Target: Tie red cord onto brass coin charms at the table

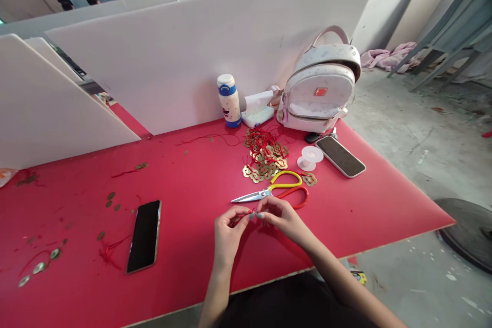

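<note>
My left hand [230,228] and my right hand [279,218] meet close to the table's front edge, thumbs and forefingers pinched. Between the fingertips runs a thin red cord [251,211], and both hands grip it. Whether a coin hangs on it is hidden by my fingers. Just beyond the hands lies a pair of scissors [265,193] with one yellow and one red handle, blades to the left. Behind the scissors is a pile of brass-coloured coins [265,161] tied with red cord. An empty-looking white spool [309,158] stands to its right, near a small coin cluster [309,179].
On the red table [184,179] lie a black phone [144,236] and a second phone [341,156]. A bottle [229,101], a tissue pack [258,115] and a white backpack [319,87] stand against the white partition [172,56]. Loose coins [39,268] are scattered left.
</note>
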{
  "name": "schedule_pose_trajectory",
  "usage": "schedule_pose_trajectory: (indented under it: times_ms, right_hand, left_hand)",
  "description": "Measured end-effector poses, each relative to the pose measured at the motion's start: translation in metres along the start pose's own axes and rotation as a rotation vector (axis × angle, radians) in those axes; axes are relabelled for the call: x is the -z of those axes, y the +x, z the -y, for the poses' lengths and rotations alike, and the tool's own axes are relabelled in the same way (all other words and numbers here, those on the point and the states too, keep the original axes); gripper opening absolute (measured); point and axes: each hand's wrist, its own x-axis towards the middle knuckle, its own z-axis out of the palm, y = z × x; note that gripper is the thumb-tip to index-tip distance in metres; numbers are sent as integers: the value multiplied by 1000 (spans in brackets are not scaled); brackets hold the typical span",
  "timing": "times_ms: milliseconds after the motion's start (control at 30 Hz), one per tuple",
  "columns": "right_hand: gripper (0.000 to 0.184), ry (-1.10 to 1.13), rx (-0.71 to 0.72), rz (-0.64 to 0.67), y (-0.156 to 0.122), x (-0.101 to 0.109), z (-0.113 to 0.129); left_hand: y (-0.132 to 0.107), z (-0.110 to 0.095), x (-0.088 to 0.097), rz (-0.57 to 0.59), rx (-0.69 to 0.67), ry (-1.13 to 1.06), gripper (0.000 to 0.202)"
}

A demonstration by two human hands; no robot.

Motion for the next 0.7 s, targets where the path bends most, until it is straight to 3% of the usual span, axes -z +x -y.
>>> schedule_pose_trajectory:
  times_ms: [167,700]
  right_hand:
    - [39,-94,-26,14,-2,-4,-2]
    - [35,-320,119,53,-7,-11,5]
  left_hand:
    - [0,-2,2,-7,-34,20,11]
    - [2,-5,3,44,-41,-46,11]
